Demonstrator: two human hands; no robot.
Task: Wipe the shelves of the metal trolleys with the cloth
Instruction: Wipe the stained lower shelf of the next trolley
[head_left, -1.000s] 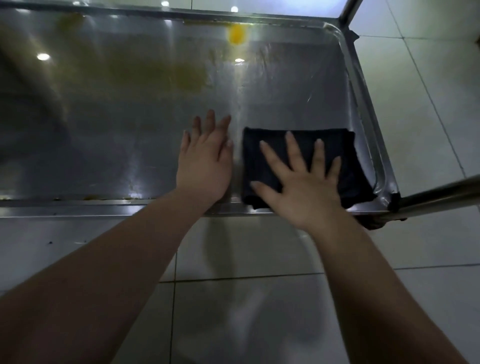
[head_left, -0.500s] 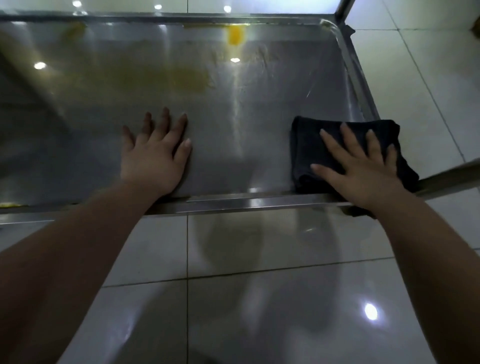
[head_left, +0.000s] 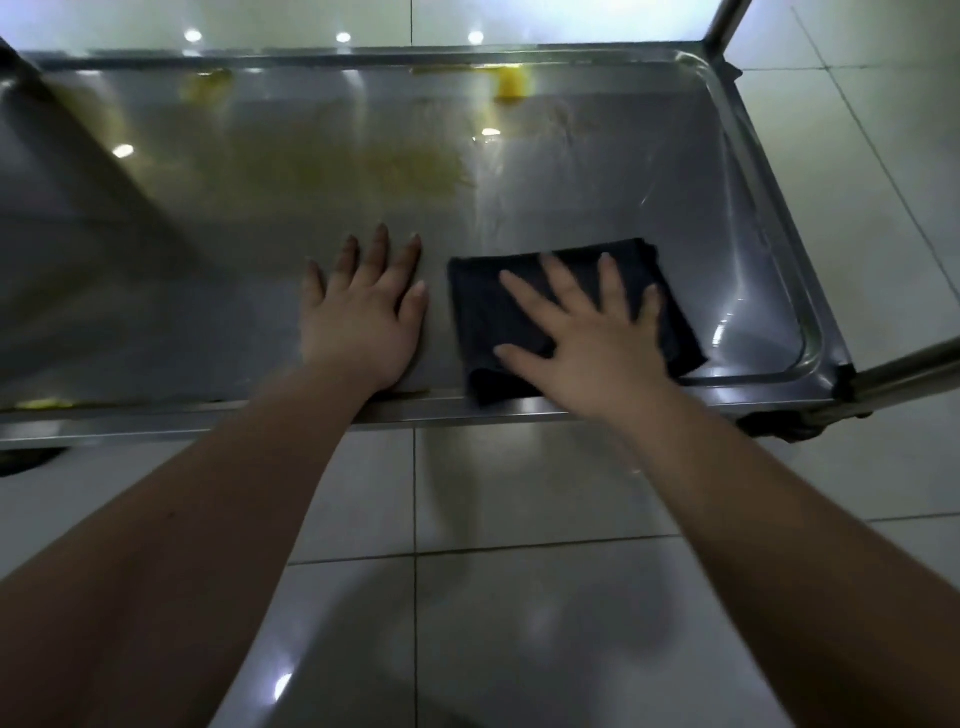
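A low shelf of a metal trolley (head_left: 649, 171) fills the upper half of the head view, shiny with a raised rim. A folded dark cloth (head_left: 480, 306) lies flat on it near the front edge, right of centre. My right hand (head_left: 587, 338) presses flat on the cloth with fingers spread. My left hand (head_left: 363, 317) rests flat on the bare metal just left of the cloth, fingers apart and holding nothing. Yellowish smears (head_left: 410, 171) cover the shelf's middle, and a yellow blob (head_left: 511, 85) sits at the back rim.
The trolley's upright posts stand at the back right corner (head_left: 724, 21) and the front right corner (head_left: 904, 371). A castor (head_left: 789, 428) shows under the front right corner. Glossy white floor tiles (head_left: 519, 597) surround the trolley. Yellow bits (head_left: 44, 404) lie on the front rim at left.
My right hand has slid the cloth leftward from the shelf's front right corner toward the middle. My left hand has shifted right and now sits close beside the cloth.
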